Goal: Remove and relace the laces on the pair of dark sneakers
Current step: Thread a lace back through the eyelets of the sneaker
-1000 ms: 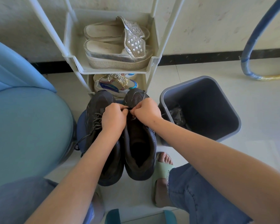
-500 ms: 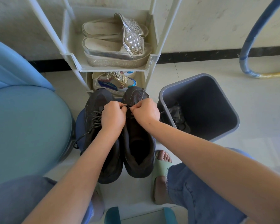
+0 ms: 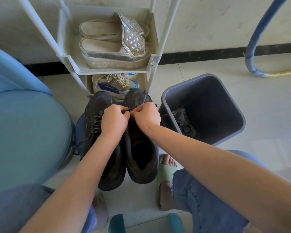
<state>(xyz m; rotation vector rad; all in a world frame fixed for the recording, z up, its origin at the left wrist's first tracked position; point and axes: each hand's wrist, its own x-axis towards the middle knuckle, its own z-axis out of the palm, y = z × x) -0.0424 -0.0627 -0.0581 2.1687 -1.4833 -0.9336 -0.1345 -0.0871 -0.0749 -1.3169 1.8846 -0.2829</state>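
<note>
Two dark sneakers stand side by side on the floor, toes pointing away from me. The left sneaker [image 3: 97,132] still carries a speckled lace [image 3: 94,123] across its front, with a loose end trailing to the left. The right sneaker [image 3: 141,148] shows an open, unlaced throat. My left hand [image 3: 115,121] and my right hand [image 3: 147,116] meet over the right sneaker's toe end, both pinching a thin dark lace [image 3: 130,109] between fingertips. The lower eyelets are hidden under my hands.
A white shoe rack [image 3: 151,63] stands just beyond the sneakers with sandals and a colourful trainer. A grey bin [image 3: 225,105] sits at the right, a blue seat [image 3: 23,128] at the left. My foot in a green slipper [image 3: 166,172] rests beside the right sneaker.
Both hands stay pinched together at the right sneaker's toe end, shifting only slightly. The view has tipped a little, so everything sits a bit higher in frame.
</note>
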